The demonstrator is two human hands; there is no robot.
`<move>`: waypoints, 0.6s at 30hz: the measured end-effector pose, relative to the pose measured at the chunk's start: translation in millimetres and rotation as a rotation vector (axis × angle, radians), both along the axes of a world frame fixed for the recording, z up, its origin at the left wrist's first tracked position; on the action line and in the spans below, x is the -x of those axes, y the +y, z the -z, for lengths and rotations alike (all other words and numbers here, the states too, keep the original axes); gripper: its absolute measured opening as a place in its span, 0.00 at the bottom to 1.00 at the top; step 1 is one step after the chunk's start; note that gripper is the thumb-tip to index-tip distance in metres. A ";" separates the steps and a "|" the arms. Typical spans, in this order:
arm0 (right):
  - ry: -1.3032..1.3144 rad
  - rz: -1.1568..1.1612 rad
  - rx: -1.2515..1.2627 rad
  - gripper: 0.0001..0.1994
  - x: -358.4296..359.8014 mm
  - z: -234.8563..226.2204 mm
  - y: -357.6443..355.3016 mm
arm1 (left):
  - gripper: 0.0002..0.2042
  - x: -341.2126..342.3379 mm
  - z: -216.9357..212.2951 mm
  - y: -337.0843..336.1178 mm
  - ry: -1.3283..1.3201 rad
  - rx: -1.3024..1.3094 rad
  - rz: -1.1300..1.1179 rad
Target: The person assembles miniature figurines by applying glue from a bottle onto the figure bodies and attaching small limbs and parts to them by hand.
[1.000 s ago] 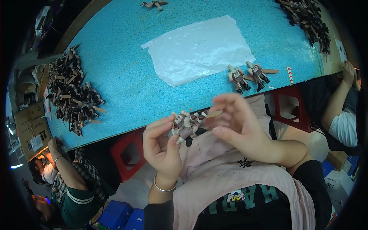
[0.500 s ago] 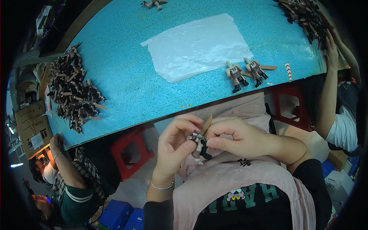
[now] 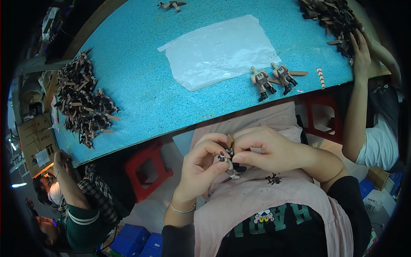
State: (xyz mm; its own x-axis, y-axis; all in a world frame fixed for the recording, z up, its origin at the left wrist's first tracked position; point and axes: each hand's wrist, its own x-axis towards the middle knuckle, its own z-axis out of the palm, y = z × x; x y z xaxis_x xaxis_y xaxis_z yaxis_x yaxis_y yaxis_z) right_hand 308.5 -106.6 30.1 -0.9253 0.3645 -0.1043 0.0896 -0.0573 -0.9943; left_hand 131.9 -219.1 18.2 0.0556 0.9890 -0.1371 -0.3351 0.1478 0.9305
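Over my apron-covered lap, just off the table's front edge, both my hands hold one small toy figure (image 3: 231, 169). It is pale and dark, with black parts and a brown piece (image 3: 230, 140) poking up between my fingers. My left hand (image 3: 198, 168) pinches it from the left side with thumb and fingers. From the other side, my right hand (image 3: 272, 150) grips it between thumb and curled forefinger. Fingers cover much of the figure. On the table ahead lie two similar figures (image 3: 262, 82) (image 3: 282, 76), with pale heads, black boots and brown blade-like pieces.
A white plastic sheet (image 3: 218, 51) lies on the blue table (image 3: 137, 107). Piles of figures sit at the left (image 3: 83, 100) and far right (image 3: 332, 17), where a co-worker's hand (image 3: 361, 53) rests. One figure (image 3: 172, 5) lies at the back. Red stools (image 3: 147, 171) stand below.
The figure has turned and shifted slightly right in my fingers, and its brown piece shows less. At the right, the co-worker's hand has moved left and the pile beside it has shifted.
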 end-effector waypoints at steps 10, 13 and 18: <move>0.125 0.214 -0.154 0.13 10.5 -2.8 -9.2 | 0.28 -21.9 0.6 -1.3 -0.008 -0.127 -0.466; 0.072 0.163 -0.200 0.17 6.2 -2.9 -8.1 | 0.27 -16.1 -5.2 -1.6 -0.028 0.023 -0.368; 0.175 0.259 -0.046 0.23 7.8 -10.0 -11.7 | 0.22 -3.2 -0.9 1.6 -0.001 -0.040 -0.081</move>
State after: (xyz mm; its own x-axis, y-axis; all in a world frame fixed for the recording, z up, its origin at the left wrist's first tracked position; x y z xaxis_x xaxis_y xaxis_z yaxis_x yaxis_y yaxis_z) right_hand 300.7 -118.3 40.1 -0.8033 0.5915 0.0702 -0.0945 -0.0102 -0.9955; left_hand 135.1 -217.5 19.1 -0.0250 0.9950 -0.0970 -0.3451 0.0824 0.9349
